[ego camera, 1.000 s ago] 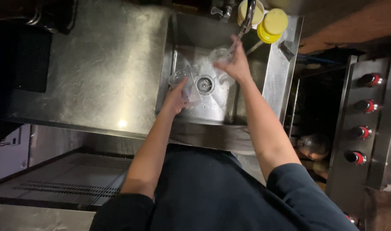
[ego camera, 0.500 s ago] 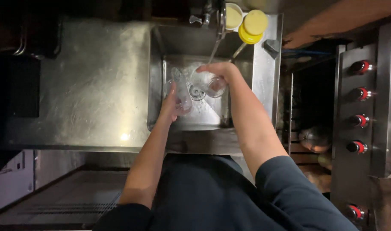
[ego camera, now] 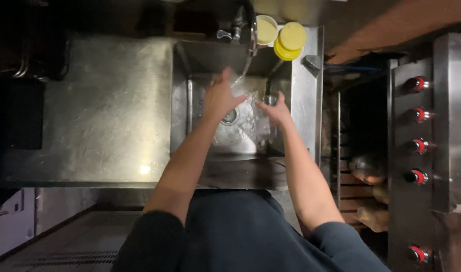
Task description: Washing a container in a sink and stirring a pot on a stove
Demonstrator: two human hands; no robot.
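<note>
Both my hands are inside a steel sink (ego camera: 182, 100). My left hand (ego camera: 219, 98) is spread with its fingers apart beside the thin stream of water (ego camera: 242, 74) falling from the curved tap (ego camera: 249, 27); it holds nothing. My right hand (ego camera: 277, 112) is at the right side of the basin, closed around a clear glass (ego camera: 269, 99). Another clear glass shape (ego camera: 263, 130) shows just below that hand, blurred by wet glare. The drain (ego camera: 230, 117) lies between the two hands.
A steel counter (ego camera: 99, 111) stretches left of the sink. A pale cup (ego camera: 265, 29) and round yellow lids (ego camera: 291, 39) stand behind the basin on the right. A stove front with red-capped knobs (ego camera: 417, 146) runs down the right side.
My left hand has risen from the basin floor up toward the water stream and spread its fingers. My right hand has carried the glass from under the tap down to the right side.
</note>
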